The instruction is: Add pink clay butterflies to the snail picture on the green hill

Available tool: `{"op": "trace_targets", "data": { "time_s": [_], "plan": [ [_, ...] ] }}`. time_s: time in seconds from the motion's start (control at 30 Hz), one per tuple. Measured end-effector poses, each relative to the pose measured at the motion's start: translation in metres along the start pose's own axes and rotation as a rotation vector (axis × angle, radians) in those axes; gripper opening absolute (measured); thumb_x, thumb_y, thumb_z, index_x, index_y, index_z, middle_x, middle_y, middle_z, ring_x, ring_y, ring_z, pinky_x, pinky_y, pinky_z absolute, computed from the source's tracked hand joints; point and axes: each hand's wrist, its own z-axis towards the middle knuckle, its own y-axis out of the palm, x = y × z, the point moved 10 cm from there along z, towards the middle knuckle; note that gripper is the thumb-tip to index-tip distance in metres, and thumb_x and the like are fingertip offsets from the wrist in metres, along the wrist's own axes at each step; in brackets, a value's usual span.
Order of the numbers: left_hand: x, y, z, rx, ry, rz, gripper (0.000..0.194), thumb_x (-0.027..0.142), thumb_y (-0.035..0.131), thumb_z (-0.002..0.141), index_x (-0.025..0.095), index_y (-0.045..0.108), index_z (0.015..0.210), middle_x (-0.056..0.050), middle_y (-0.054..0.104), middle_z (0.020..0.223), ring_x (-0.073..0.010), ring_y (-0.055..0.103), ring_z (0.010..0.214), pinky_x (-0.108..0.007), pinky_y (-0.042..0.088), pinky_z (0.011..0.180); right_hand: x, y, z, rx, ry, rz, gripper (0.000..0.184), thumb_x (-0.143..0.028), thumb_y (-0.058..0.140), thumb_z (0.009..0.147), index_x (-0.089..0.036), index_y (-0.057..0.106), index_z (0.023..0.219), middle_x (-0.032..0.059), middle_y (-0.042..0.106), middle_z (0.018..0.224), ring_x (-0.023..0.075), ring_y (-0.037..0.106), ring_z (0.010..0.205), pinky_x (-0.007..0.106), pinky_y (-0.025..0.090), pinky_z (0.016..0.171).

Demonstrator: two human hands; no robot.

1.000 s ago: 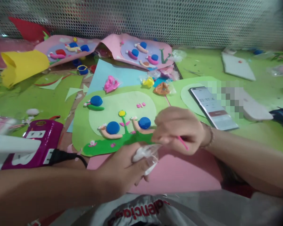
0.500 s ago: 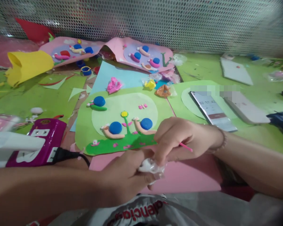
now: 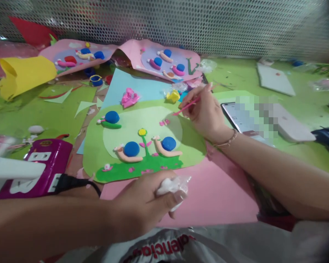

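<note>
My left hand (image 3: pixel 146 202) is closed around a lump of white clay (image 3: pixel 168 185) in clear plastic wrap, low over pink paper (image 3: pixel 216 197). My right hand (image 3: pixel 207 113) pinches a thin pink stick tool (image 3: pixel 185 107), its tip above the upper right part of a green paper picture (image 3: pixel 91 149). Near that tip lies a small pink clay butterfly (image 3: pixel 164 122). Blue-shelled clay snails (image 3: pixel 131 149), a yellow clay flower (image 3: pixel 142 132) and a dark green grass strip (image 3: pixel 112 173) decorate the picture.
Wrapped pink clay (image 3: pixel 129 98) and yellow clay (image 3: pixel 172 96) lie behind the picture. A phone (image 3: pixel 231 113) and a pale case (image 3: pixel 290 124) are at right. The purple power strip (image 3: pixel 55 149) stands at left. Finished-looking pink snail pictures (image 3: pixel 126 47) lean near the perforated metal panel (image 3: pixel 164 22).
My right hand has moved up and away from the white clay, carrying the pink stick tool over the picture's upper right. My left hand keeps its hold on the clay.
</note>
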Motion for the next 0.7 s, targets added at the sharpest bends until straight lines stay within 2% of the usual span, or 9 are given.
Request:
{"op": "trace_targets", "data": {
  "time_s": [0.07,0.17,0.3,0.47,0.7],
  "plan": [
    [0.001,0.001,0.0,-0.029,-0.015,-0.009,0.039,0.055,0.046,0.084,0.017,0.053,0.077,0.003,0.051,0.061,-0.0087,0.044,0.054,-0.019,0.032,0.049,0.017,0.005,0.003,-0.045,0.136,0.054,0.048,-0.061,0.038,0.089,-0.019,0.053,0.07,-0.0005,0.057,0.062,0.0072,0.055,0.049,0.021,0.046,0.047],
    [0.002,0.001,0.001,-0.041,-0.055,-0.031,0.033,0.05,0.048,0.083,0.018,0.051,0.073,0.004,0.051,0.061,-0.0094,0.044,0.056,-0.019,0.033,0.052,0.03,0.012,0.002,-0.098,0.24,0.052,0.037,-0.053,0.055,0.084,-0.019,0.049,0.072,-0.0029,0.058,0.061,0.0073,0.061,0.054,0.02,0.052,0.053],
    [0.002,0.001,0.001,-0.044,-0.09,-0.007,0.027,0.043,0.049,0.084,0.019,0.051,0.072,0.005,0.048,0.06,-0.009,0.041,0.054,-0.019,0.033,0.052,0.027,0.012,0.001,-0.129,0.2,-0.021,0.029,-0.039,0.07,0.076,-0.019,0.049,0.074,-0.0053,0.056,0.058,0.0065,0.059,0.05,0.017,0.05,0.048],
    [0.007,0.003,0.001,-0.091,-0.041,0.008,0.029,0.042,0.046,0.086,0.02,0.045,0.068,0.004,0.048,0.061,-0.0095,0.044,0.057,-0.02,0.035,0.055,0.024,0.011,0.0,-0.165,0.141,-0.136,0.02,-0.035,0.064,0.082,-0.02,0.052,0.078,-0.0047,0.055,0.059,0.0074,0.059,0.051,0.019,0.051,0.049],
    [0.012,0.001,0.002,-0.08,0.034,0.021,0.03,0.038,0.049,0.086,0.02,0.04,0.063,0.004,0.046,0.062,-0.0093,0.043,0.058,-0.018,0.034,0.055,0.023,0.014,-0.001,-0.189,0.153,-0.156,0.022,-0.035,0.063,0.083,-0.019,0.051,0.076,-0.0046,0.055,0.059,0.0079,0.061,0.054,0.019,0.05,0.05]
  ]
}}
